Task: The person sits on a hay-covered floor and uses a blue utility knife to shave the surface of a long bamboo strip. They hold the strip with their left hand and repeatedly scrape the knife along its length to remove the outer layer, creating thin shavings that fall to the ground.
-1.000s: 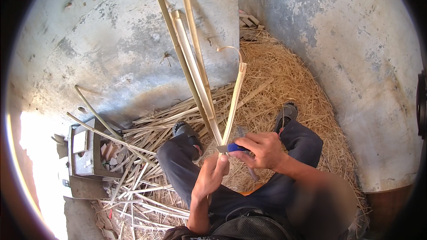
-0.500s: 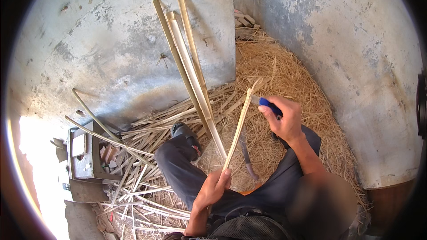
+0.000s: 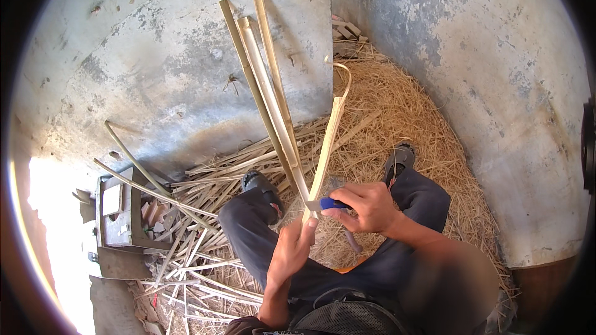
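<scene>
My left hand (image 3: 290, 249) is closed round the lower end of a pale bamboo strip (image 3: 325, 149), which slants up and away from me. In my right hand (image 3: 367, 208) is a knife (image 3: 331, 203) with a blue handle, most of it hidden by the fingers. The short blade lies against the strip just above my left thumb. A thin curled shaving (image 3: 349, 77) arches at the strip's far end. Beyond it, several long split bamboo pieces (image 3: 264, 84) lean against the wall, their lower ends close to the knife.
A thick heap of shavings (image 3: 428, 149) covers the floor on the right. Loose bamboo strips (image 3: 205, 273) lie piled at the left, beside a wooden box (image 3: 127, 223) holding broken pieces. A dark curved tool handle (image 3: 352, 240) lies between my legs. Worn walls (image 3: 496, 87) enclose the space.
My right hand has drawn the knife down the strip from its far end to near my left hand. A curled shaving now shows at the far end; my right foot has come into view.
</scene>
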{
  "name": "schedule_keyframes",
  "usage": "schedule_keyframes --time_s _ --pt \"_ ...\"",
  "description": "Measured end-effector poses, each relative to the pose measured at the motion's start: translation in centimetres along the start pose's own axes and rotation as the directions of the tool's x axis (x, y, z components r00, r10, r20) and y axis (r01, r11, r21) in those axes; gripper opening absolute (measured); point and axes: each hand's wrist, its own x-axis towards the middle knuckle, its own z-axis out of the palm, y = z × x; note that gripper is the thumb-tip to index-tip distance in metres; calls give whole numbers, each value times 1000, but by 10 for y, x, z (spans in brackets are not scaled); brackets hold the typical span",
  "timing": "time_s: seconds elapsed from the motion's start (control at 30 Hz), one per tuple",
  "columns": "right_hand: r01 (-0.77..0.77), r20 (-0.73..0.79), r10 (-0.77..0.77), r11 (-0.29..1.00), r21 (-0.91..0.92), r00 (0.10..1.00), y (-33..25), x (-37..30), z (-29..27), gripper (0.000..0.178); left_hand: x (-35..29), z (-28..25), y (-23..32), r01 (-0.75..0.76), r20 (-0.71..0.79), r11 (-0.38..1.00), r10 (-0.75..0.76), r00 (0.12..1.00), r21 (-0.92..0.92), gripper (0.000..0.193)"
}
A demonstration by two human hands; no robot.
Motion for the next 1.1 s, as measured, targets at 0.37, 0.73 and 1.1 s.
schedule_keyframes --time_s 0.37,0.73,1.1 --pt "-8 -4 8 997 -81 1000 -5 1 -2 30 4 11 15 0 -72 996 6 997 93 40" --pt "1 -54 -9 989 -148 998 -2 5 -6 29 -2 9 14 79 -68 992 -72 995 101 36" --pt "-388 -485 303 918 -83 820 75 18 -79 44 -50 7 3 196 164 963 -227 960 188 42"
